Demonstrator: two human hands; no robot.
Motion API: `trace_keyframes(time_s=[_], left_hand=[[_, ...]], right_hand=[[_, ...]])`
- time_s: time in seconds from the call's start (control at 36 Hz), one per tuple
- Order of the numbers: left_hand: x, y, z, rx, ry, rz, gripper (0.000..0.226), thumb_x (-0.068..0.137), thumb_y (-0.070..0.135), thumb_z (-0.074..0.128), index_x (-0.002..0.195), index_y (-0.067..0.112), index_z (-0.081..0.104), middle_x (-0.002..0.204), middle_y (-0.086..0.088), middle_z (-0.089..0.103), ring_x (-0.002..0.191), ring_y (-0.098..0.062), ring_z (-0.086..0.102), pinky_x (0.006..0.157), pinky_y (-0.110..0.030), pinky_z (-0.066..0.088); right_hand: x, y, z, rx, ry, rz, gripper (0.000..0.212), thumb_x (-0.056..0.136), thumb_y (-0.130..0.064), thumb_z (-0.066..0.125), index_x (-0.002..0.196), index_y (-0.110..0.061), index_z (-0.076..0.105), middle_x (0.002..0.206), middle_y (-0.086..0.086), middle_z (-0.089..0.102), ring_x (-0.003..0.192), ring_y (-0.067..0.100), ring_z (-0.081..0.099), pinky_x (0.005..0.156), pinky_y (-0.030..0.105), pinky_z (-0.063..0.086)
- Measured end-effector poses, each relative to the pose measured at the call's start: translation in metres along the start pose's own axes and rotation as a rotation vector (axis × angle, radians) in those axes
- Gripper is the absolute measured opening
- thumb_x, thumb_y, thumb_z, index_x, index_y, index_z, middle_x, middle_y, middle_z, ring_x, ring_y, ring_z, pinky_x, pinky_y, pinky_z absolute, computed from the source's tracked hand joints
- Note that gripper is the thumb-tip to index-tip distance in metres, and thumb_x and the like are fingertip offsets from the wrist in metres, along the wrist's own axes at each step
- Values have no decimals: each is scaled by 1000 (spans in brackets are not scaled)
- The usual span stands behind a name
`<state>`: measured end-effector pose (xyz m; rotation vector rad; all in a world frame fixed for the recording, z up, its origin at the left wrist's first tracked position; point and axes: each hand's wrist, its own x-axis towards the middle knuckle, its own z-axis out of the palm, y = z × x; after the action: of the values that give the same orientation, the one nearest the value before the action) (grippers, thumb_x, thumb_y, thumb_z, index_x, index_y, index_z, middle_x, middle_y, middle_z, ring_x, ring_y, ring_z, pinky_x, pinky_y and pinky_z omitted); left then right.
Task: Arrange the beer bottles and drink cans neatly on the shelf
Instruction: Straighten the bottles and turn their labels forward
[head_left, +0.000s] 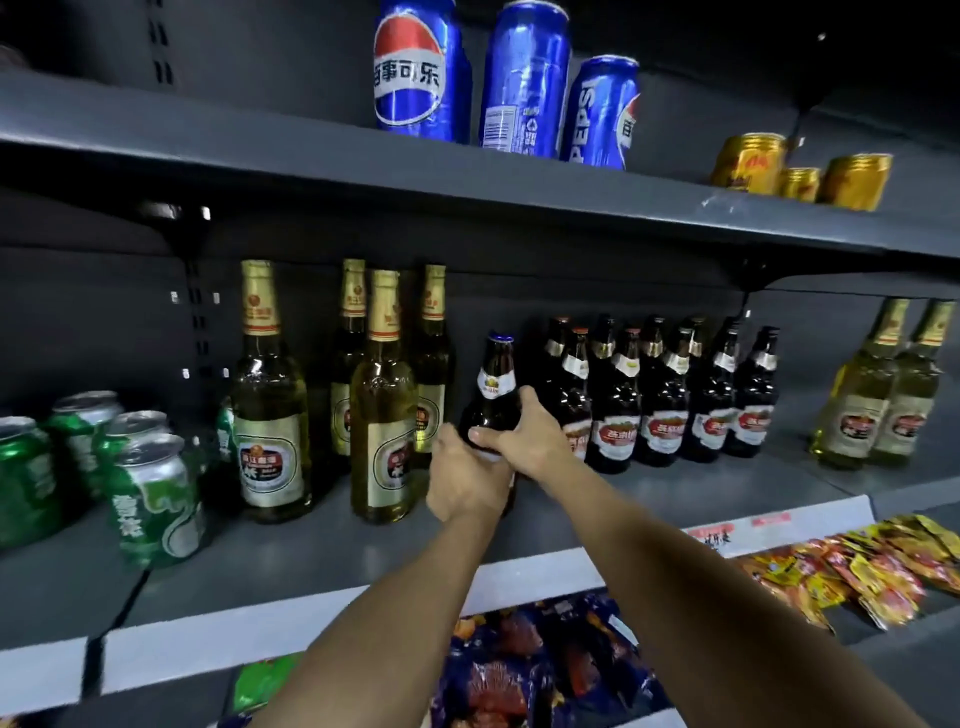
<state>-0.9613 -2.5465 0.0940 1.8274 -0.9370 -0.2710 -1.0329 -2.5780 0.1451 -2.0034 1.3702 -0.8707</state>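
- Head view: my left hand (465, 480) and right hand (524, 439) both have fingers wrapped round the dark brown glass beer bottle (493, 395), on the grey metal shelf (311, 545)
- I judge a nudge could topple the tall gold-foiled green glass bottles (382, 415) just left of my fingers
- Blue cans (597, 114) above read PEPSI; other labels I can't read

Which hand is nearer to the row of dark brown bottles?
Right. The right hand grips the held brown bottle just beside the dark bottle row; the left hand grips its far, lower side.
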Motion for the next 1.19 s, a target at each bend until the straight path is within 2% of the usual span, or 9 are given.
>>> trace_keyframes(time_s=[0.22,0.31,0.39,0.58,0.72,0.83,0.97,1.06,1.19], left_hand=[[-1,0,23,20,119,-52,60,77,42,69,122,15,41,124,-7,53,110,-29,56,78,-40,50],[1,-18,15,-6,-22,30,77,69,41,82,128,15,40,123,-2,54,111,-24,56,79,-36,48],[0,-31,7,-62,-183,24,84,68,28,87,136,15,38,115,5,58,113,-20,58,84,-27,45],[3,-30,19,64,-50,53,43,85,10,63,125,12,48,108,-7,67,102,-27,63,75,-29,46],[10,-27,30,59,-6,18,38,88,17,62,123,16,50,110,-7,66,102,-27,62,84,-39,52],[24,-23,39,155,0,-25,46,91,23,58,135,19,44,127,-10,48,115,-30,53,91,-40,47],[44,-15,44,278,-7,9,36,98,26,48,130,10,45,123,-14,56,108,-32,59,81,-37,47],[48,-15,49,209,-15,46,39,98,27,47,132,9,40,117,-14,61,103,-33,61,73,-35,43],[54,-21,55,132,-24,58,33,97,27,51,125,13,41,109,-11,66,98,-30,62,70,-30,40]], right_hand=[[35,33,2,121,-146,-98,93,51,-65,74,130,-25,44,119,1,64,111,22,59,96,45,49],[28,40,1,128,-149,-155,89,66,-64,73,140,-28,39,131,1,58,109,22,59,97,42,49],[18,46,4,96,-76,-204,85,80,-59,66,150,-28,28,144,5,43,123,26,51,99,36,44],[3,60,24,57,32,-236,92,84,-42,70,153,-22,12,151,0,35,133,21,42,95,36,44],[5,56,30,-146,140,-172,89,89,-47,62,154,-25,6,143,5,33,129,24,38,87,35,47],[14,58,37,-167,111,-135,86,93,-35,60,154,-22,1,139,6,35,124,24,45,84,35,49],[39,50,41,-97,75,-69,87,94,-31,59,154,-21,-2,148,8,36,121,28,52,87,38,48],[55,45,44,-46,69,-16,86,94,-29,60,154,-19,-1,147,8,39,120,27,54,86,36,47],[78,45,48,-42,46,25,72,95,-24,59,150,-11,15,144,9,44,120,29,54,87,36,47]])
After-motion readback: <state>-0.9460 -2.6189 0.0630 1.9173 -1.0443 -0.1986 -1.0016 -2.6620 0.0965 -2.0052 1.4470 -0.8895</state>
